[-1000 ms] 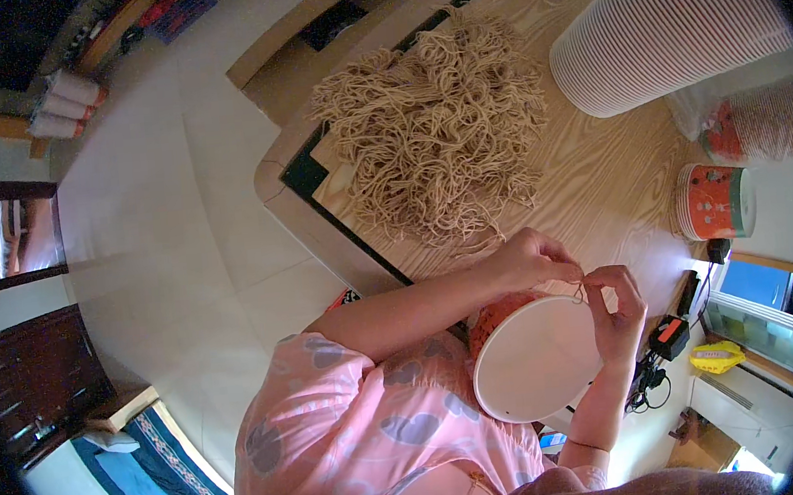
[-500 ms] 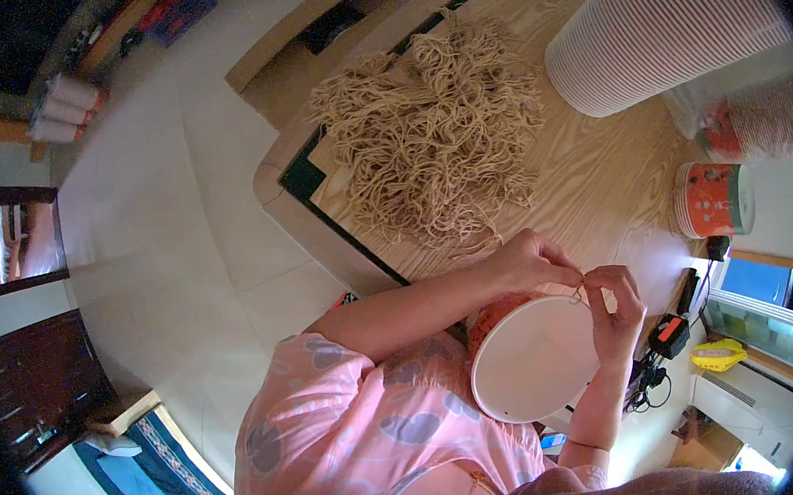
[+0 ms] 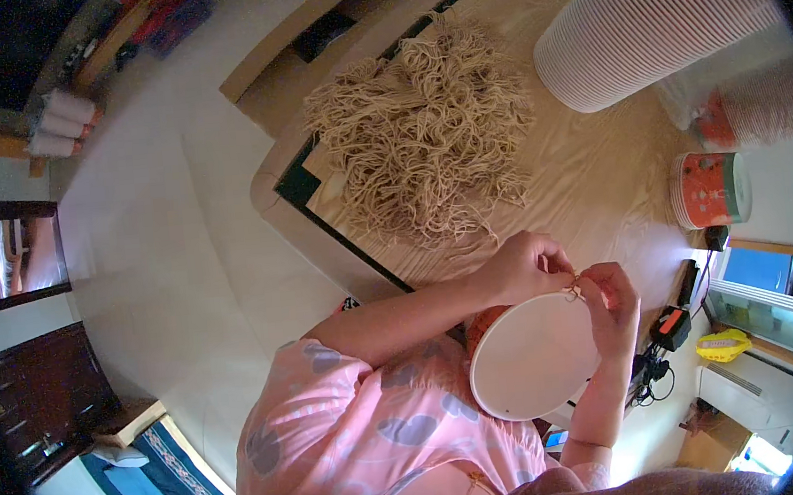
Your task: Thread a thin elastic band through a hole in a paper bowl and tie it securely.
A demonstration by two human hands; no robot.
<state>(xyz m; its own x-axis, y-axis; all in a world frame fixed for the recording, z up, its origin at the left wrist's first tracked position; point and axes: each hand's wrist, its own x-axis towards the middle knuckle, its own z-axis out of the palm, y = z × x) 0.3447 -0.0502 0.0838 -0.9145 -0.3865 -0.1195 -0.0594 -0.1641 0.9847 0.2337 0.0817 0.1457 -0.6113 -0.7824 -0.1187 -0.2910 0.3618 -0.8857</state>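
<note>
A large paper bucket with a white inside and a red printed outside leans against my body, its mouth tilted toward me. At its far rim both hands meet over a short piece of tan string. My left hand pinches the string with thumb and forefinger. From the other side, my right hand grips the string too, fingers bent close to the rim. The string seems to pass at the bucket's edge; how it is fastened there is too small to tell. Beyond my hands lies a big heap of tan strings.
The heap lies on a wooden table. A tall stack of nested white buckets stands at the far right, with a bagged stack and a red-and-green bucket stack nearer. A black device with cables sits right. A wooden chair is beyond the table.
Both hands have drawn slightly nearer the rim, with the string between them pulled into a tighter bunch. The view has shifted a little; the bucket keeps its place against me.
</note>
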